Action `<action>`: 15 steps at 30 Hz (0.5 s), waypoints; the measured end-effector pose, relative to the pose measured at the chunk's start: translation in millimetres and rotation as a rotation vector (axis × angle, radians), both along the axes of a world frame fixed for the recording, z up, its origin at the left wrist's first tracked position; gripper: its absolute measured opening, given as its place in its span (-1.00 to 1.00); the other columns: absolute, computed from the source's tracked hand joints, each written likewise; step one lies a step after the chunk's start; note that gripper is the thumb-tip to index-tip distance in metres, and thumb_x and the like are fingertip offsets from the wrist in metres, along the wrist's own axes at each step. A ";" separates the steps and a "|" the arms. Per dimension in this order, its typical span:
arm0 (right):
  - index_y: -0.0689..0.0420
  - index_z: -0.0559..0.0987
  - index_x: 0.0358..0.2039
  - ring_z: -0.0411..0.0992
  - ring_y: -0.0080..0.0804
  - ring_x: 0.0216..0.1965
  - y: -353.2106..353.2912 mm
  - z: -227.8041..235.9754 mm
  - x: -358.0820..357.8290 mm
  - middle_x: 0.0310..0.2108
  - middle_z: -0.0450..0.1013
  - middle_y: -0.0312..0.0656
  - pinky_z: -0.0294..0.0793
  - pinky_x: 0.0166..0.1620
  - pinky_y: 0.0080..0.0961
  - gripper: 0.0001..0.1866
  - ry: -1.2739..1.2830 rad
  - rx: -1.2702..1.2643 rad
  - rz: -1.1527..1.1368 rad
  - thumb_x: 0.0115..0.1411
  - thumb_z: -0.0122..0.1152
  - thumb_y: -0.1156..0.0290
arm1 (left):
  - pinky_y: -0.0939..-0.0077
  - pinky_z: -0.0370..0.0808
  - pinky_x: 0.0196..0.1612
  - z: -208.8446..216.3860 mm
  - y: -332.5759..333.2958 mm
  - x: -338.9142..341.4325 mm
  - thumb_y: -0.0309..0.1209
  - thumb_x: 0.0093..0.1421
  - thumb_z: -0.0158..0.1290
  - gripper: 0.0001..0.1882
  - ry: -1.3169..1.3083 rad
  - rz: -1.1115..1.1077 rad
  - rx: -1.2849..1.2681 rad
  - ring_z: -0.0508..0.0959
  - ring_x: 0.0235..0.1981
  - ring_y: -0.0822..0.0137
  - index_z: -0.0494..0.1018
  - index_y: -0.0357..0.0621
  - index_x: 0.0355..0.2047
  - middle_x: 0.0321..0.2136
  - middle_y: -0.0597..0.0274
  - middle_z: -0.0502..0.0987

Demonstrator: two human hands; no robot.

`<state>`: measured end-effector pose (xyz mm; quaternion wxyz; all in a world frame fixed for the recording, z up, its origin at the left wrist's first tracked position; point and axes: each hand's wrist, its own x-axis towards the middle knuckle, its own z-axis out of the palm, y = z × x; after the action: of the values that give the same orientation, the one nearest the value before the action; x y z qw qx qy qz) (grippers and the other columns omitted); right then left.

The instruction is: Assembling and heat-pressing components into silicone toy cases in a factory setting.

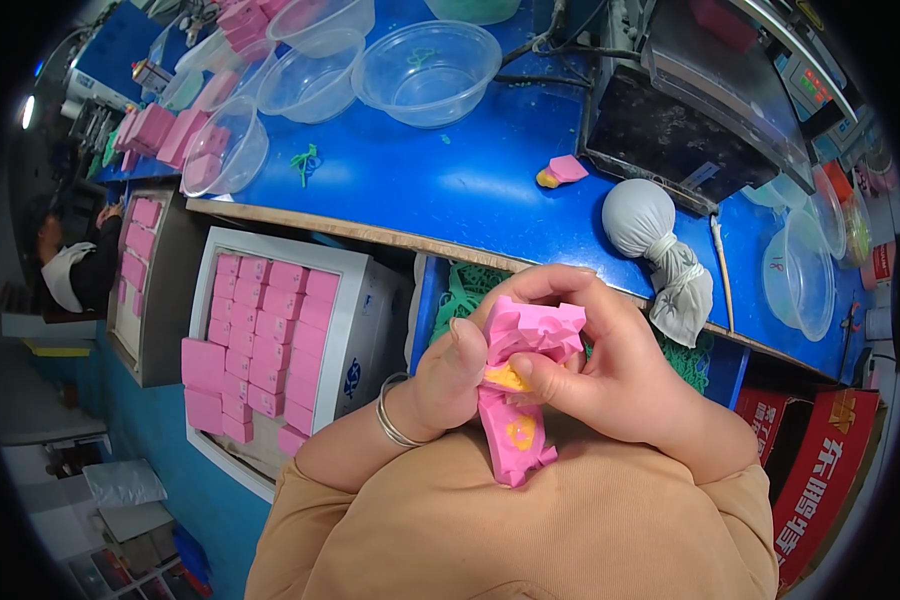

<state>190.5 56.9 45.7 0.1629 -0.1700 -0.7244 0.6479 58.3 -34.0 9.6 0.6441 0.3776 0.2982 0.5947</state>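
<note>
In front of my torso, both hands hold a pink rubber mould (530, 322), bent open with jagged cut faces. Its lower flap (510, 445) hangs toward my lap and has a yellow patch on its inner face. My right hand (620, 365) grips the mould, its thumb pressed beside another yellow area in the fold. At the mould's left side is my left hand (445, 380), thumb raised and the other fingers mostly hidden behind the pink rubber. A metal bangle (392, 415) circles my left wrist.
A tied white cloth pouch (640, 220), a stick (721, 270) and a small pink-and-yellow piece (562, 172) lie on the blue table (410, 175). Clear plastic bowls (428, 75) stand behind. Left, a white box (345, 350) holds several pink blocks. An open drawer (460, 300) contains green pieces.
</note>
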 end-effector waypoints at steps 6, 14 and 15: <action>0.25 0.35 -0.14 0.40 -0.32 -0.19 0.0 -6.1 -0.1 -0.22 0.37 -0.09 0.37 -0.12 -0.46 -0.63 0.017 -0.005 -0.011 0.01 0.13 0.48 | 0.59 0.34 -0.15 3.4 0.6 3.5 0.39 0.01 -0.37 0.01 0.018 0.049 -0.024 0.37 -0.21 0.46 0.01 -0.27 0.18 -0.16 0.20 0.33; 0.27 0.35 -0.13 0.39 -0.36 -0.18 -1.5 -9.5 2.4 -0.21 0.37 -0.09 0.38 -0.14 -0.47 -0.67 -0.015 -0.107 0.004 0.11 0.11 0.41 | 0.66 0.35 -0.34 -3.1 1.0 2.2 0.39 0.02 -0.40 -0.01 -0.094 0.008 0.019 0.38 -0.39 0.49 -0.03 -0.24 0.18 -0.26 0.22 0.37; 0.29 0.32 -0.07 0.38 -0.38 -0.15 -1.3 -6.8 3.0 -0.17 0.35 -0.09 0.39 -0.13 -0.47 -0.62 -0.046 -0.232 0.034 0.16 0.07 0.37 | 0.66 0.35 -0.34 -2.0 0.7 2.0 0.39 0.02 -0.40 -0.01 -0.094 0.007 0.020 0.38 -0.39 0.49 -0.03 -0.24 0.18 -0.26 0.22 0.37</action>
<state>193.5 55.6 38.9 0.1146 -0.1903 -0.6508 0.7260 60.2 -33.3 7.6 0.6515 0.3546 0.2630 0.6170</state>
